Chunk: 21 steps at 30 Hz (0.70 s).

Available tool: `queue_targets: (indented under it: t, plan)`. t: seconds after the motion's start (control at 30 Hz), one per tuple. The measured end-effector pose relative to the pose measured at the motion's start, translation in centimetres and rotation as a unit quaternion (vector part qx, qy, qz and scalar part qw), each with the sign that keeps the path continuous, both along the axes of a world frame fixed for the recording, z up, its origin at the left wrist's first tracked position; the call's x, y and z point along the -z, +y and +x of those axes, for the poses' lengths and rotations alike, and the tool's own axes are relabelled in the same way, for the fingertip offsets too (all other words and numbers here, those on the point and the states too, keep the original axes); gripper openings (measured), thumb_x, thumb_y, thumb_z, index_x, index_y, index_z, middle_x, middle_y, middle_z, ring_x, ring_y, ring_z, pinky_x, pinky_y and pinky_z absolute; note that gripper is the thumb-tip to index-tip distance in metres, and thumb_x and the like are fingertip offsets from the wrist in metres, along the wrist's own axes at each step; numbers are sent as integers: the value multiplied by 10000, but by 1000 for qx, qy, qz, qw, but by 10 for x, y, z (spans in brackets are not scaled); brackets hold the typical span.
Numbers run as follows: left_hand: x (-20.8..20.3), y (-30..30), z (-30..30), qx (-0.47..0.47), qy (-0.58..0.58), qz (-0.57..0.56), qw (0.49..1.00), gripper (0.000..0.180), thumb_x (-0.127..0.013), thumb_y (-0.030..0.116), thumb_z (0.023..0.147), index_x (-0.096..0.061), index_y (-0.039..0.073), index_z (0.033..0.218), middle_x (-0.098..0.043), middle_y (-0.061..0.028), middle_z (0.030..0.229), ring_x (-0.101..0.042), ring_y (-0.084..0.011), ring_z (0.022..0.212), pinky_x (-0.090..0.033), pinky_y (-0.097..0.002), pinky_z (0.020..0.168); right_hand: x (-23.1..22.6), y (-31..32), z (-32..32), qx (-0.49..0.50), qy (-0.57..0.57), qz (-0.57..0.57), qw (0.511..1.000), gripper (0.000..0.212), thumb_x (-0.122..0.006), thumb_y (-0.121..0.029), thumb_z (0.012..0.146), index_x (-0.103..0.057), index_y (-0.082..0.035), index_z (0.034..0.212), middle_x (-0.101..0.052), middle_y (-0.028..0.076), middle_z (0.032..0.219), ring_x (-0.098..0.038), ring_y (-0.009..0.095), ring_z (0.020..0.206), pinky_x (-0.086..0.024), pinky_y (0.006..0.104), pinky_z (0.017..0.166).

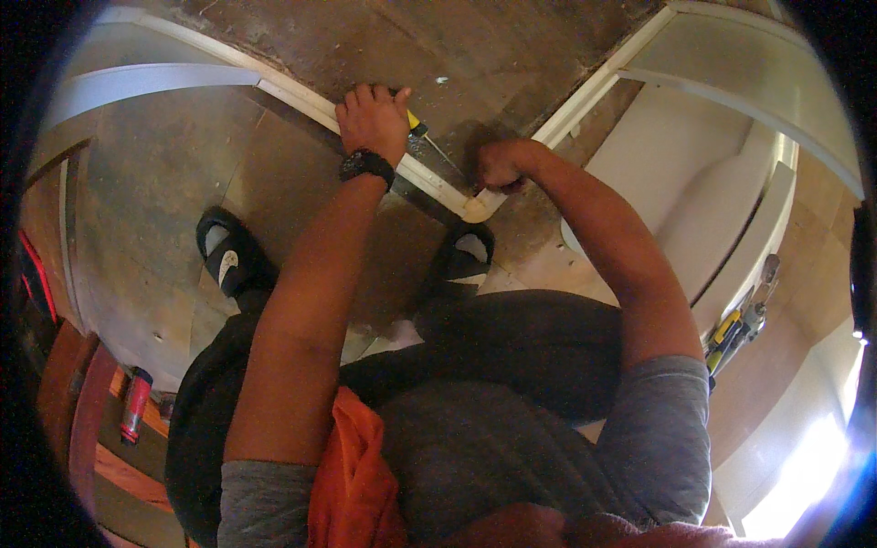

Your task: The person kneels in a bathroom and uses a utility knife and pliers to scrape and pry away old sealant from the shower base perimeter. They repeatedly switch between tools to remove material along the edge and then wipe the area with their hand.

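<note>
My left hand point(375, 121), with a dark watch on its wrist, lies over a long white rail point(297, 102). Its fingers curl around a screwdriver point(417, 125) with a yellow and black handle, whose thin shaft slants toward the rail's corner. Close to that corner, my right hand point(501, 166) is closed and bent down at the second white rail point(565, 119). What its fingers hold is hidden. A rounded, cream-coloured corner piece point(475, 209) joins the two rails just below the right hand.
Curved white strips point(155, 84) cross both sides. A white basin-like piece point(676, 164) stands at right, with hand tools point(735, 331) beyond my elbow. A red cylindrical object point(136, 406) lies at lower left near wooden boards. My shoes point(230, 256) stand on the stained floor.
</note>
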<state>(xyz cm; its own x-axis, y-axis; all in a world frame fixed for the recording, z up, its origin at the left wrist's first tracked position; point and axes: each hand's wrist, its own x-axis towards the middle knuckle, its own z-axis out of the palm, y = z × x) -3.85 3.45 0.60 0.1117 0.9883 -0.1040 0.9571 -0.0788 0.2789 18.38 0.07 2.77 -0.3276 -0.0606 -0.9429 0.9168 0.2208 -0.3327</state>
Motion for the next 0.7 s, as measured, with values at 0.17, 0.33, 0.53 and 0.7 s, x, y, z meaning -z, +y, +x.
queue_targets:
  t: [0.17,0.33,0.53,0.7]
  plan:
    - [2,0,-1,5,8,-1,1000,514,-480,521,1011,-711,63,1049,-654,-156,1046,-601,-337,1038,-442,-482,897,5,-4,5,75,-4,-8,997,333,-630,-298,885,-726,6,790,-661,138,621,-638,234,518,-510,409,494]
    - [3,-2,0,-2,-10,28,1000,510,-507,538,988,-697,65,1014,-655,-151,1023,-604,-329,1021,-436,-483,892,-1,-12,-4,169,-40,29,984,401,-671,-376,878,-737,12,806,-680,142,656,-661,246,552,-533,410,525]
    - [7,-4,-3,-3,-36,80,996,473,-547,524,965,-681,73,923,-653,-153,950,-616,-337,946,-426,-483,879,4,-22,-14,46,31,164,985,393,-724,-356,793,-747,28,875,-729,209,839,-713,367,749,-563,486,723]
    - [4,-4,-6,-5,-52,66,996,465,-553,514,959,-670,67,912,-652,-158,943,-622,-343,944,-429,-499,876,-1,-27,-22,7,10,240,971,296,-740,-267,748,-776,-14,898,-756,171,917,-730,357,835,-584,486,777]
